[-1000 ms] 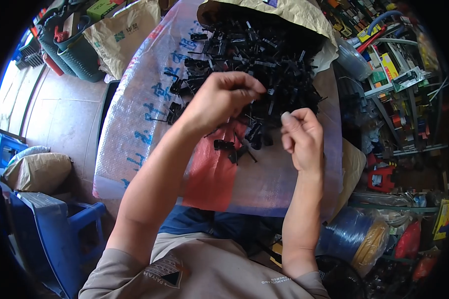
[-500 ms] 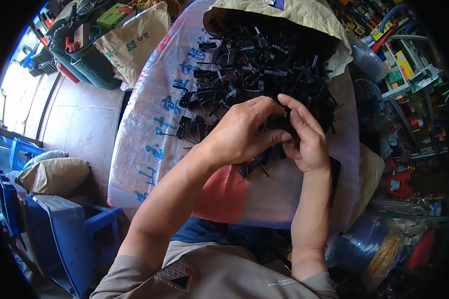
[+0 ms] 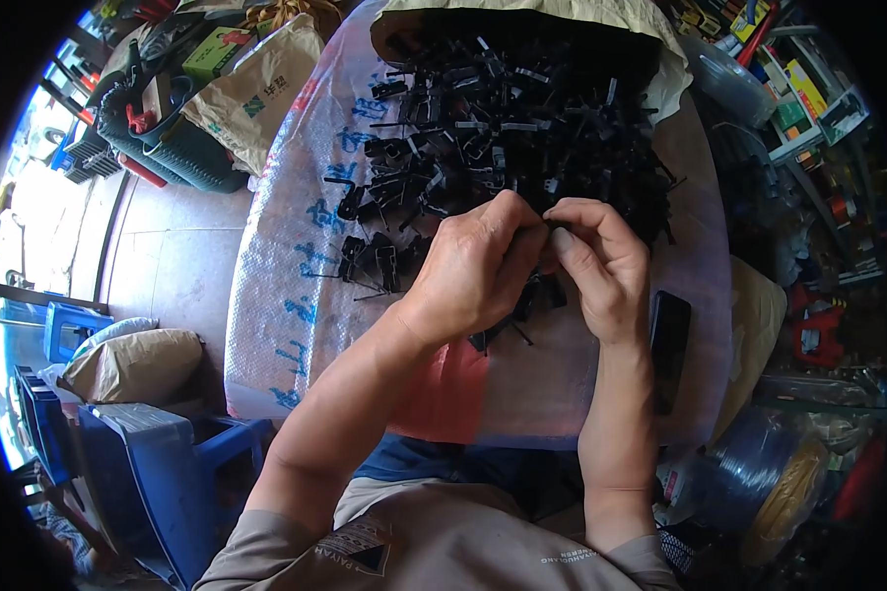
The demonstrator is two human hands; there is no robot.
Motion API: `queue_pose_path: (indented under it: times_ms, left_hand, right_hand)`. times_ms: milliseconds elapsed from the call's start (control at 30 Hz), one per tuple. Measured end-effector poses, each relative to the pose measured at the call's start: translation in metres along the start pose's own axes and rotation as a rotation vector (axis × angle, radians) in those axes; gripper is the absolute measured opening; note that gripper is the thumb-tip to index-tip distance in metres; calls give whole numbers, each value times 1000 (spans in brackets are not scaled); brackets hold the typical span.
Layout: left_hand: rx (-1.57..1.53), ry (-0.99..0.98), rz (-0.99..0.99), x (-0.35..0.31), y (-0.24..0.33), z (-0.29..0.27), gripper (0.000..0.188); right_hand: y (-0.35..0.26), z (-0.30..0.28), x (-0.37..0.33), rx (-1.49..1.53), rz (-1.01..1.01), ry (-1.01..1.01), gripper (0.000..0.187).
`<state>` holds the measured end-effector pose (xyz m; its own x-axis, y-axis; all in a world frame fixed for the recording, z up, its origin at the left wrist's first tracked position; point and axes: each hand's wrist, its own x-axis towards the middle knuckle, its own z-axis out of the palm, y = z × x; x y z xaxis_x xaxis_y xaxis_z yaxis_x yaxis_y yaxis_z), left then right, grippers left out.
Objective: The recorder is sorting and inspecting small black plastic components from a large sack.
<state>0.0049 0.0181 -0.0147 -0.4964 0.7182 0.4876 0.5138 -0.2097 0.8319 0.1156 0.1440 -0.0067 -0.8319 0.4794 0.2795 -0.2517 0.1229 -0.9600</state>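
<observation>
My left hand (image 3: 473,258) and my right hand (image 3: 611,276) meet over the near side of a pile of black plastic parts (image 3: 503,133). Between the fingertips of both is a small black part (image 3: 554,226), mostly hidden, so its exact kind does not show. Thumb and index finger of my right hand pinch it; the left fingers curl closed against it from the other side. Thin, leg-like strips stick out from many pieces in the pile, which spreads from the mouth of a brown paper sack (image 3: 672,64).
Under the parts lies a woven plastic sheet (image 3: 266,325) with blue writing and a red patch. A dark phone (image 3: 670,340) rests right of my forearm. Blue plastic stool (image 3: 148,463) and paper sacks stand left; cluttered shelves (image 3: 808,148) and a wrapped coil (image 3: 784,488) are right.
My fingertips have drawn together, closing the gap between the hands. The right thumb has moved up against the index finger. The view has shifted slightly, and the phone shows more fully.
</observation>
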Motion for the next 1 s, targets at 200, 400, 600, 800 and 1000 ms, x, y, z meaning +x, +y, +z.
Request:
queue_pose_path:
  times_ms: [200,400,600,800,1000]
  left_hand:
    - [119,45,167,0,-6,8,7]
    - [-73,46,-34,-1,-2,5,5]
    - [-480,-226,-497,7,7,-17,26]
    - [-331,-258,-344,5,-1,-22,36]
    - [-123,-277,-271,6,4,-22,37]
  right_hand:
    - [7,-5,-1,2,4,-22,13]
    - [2,-5,-1,120,72,-60,13]
    - [-2,-16,-3,-21,132,-102,15]
    - [-7,-12,-1,-51,170,-129,12]
    - [-11,-9,-7,-107,185,-155,8]
